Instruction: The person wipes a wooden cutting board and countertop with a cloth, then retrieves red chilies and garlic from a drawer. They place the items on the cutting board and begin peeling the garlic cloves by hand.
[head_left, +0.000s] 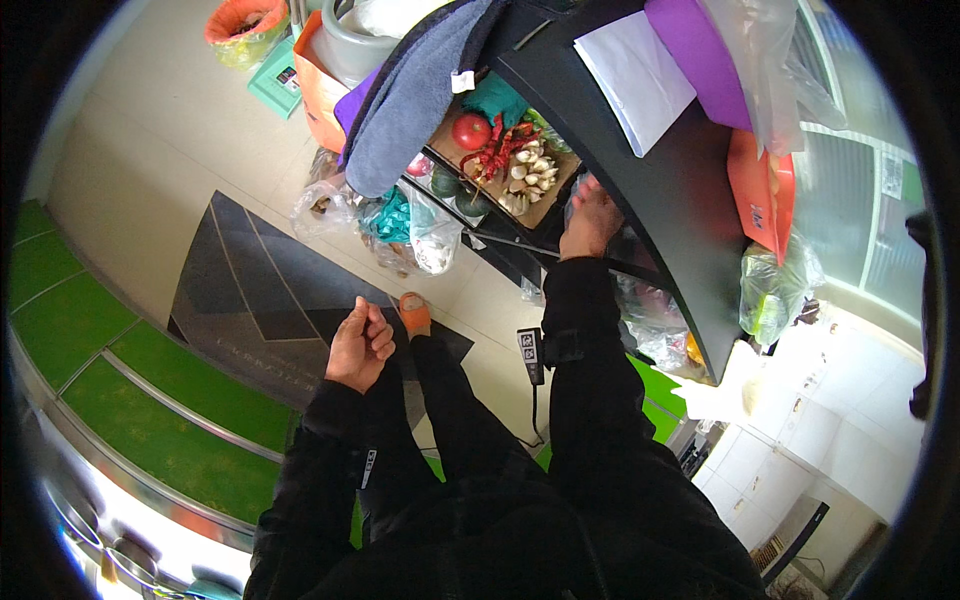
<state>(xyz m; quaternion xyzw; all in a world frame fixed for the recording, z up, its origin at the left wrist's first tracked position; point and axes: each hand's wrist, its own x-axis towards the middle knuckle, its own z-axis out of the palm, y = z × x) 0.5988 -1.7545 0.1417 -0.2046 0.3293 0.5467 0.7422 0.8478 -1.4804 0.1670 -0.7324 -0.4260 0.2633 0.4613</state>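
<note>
My right hand (592,220) reaches into the dark shelf unit, beside a wooden-looking board. Clear plastic shows at its fingers, but the shelf's shadow hides most of them and I cannot tell their grip. On that board lie a tomato (471,131), dried red chillies (505,150) and a bunch of garlic (530,172). My left hand (361,346) hangs above the floor with its fingers curled in, and nothing shows in it.
Plastic bags (408,225) hang at the shelf's left side. A grey cloth (415,110) drapes over its top, near folded white paper (635,80). Below are a dark mat (260,290) and my orange slipper (414,315). A lined bin (245,30) stands at the far left.
</note>
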